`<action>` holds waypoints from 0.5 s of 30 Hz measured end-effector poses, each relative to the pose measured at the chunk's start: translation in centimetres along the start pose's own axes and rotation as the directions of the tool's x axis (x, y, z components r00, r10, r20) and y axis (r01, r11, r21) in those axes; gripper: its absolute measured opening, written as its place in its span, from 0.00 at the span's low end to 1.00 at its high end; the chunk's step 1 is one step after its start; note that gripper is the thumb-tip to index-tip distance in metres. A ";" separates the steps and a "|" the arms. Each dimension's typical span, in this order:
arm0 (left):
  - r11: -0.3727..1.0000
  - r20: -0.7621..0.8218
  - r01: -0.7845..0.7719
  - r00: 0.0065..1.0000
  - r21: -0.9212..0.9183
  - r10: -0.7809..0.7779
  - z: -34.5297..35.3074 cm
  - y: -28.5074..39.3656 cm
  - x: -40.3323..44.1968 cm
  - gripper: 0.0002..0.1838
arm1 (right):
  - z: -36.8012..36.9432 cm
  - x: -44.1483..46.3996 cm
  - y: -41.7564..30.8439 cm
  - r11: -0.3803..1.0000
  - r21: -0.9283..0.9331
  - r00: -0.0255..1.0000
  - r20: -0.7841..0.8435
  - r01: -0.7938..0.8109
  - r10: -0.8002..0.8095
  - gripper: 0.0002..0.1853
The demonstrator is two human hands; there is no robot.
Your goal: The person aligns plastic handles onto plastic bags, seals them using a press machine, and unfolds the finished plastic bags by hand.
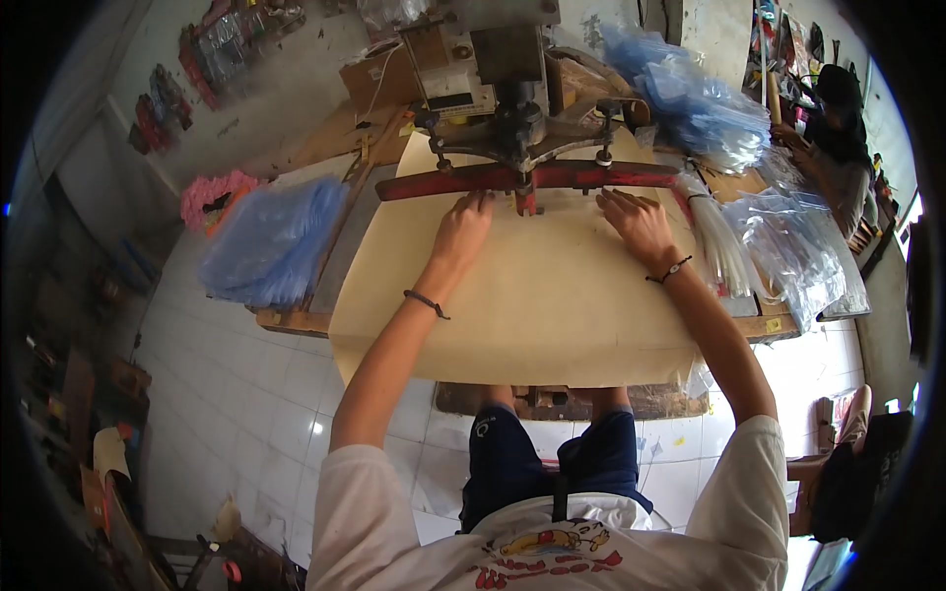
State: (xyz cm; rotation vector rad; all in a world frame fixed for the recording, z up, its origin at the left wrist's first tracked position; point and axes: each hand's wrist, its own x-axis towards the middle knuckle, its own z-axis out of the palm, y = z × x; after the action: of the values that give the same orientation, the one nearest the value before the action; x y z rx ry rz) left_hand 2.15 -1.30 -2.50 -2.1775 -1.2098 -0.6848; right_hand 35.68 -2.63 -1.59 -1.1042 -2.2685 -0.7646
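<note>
My left hand [465, 229] lies on a tan sheet [552, 305], its stretched fingers at the front edge of a red metal bar [443, 181]. On the other side of the bar's centre, my right hand [639, 225] also rests on the sheet, fingers extended toward the bar. Both hands look open. Any thin clear plastic beneath the fingers is too faint to make out. The red bar hangs from a dark press head [519, 128] and spans the sheet from side to side.
Blue-tinted plastic sleeves [271, 241] are stacked at the left. More bluish plastic [705, 103] is heaped at back right, near clear bags [793, 246] and a bundle of whitish strips [717, 241]. Another person [838, 148] sits at far right. A wooden table edge [296, 321] runs along the front.
</note>
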 end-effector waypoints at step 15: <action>0.999 0.125 -0.005 0.992 0.041 0.000 1.1 -0.1 0.4 0.17 | 0.1 0.3 -0.1 1.000 0.006 1.000 0.017 0.003 -0.003 0.09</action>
State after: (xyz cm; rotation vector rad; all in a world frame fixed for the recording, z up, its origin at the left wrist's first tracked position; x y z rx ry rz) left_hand 2.41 -0.28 -2.98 -2.2153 -1.2730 -0.5245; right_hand 35.43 -2.43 -1.46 -1.1083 -2.2853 -0.7520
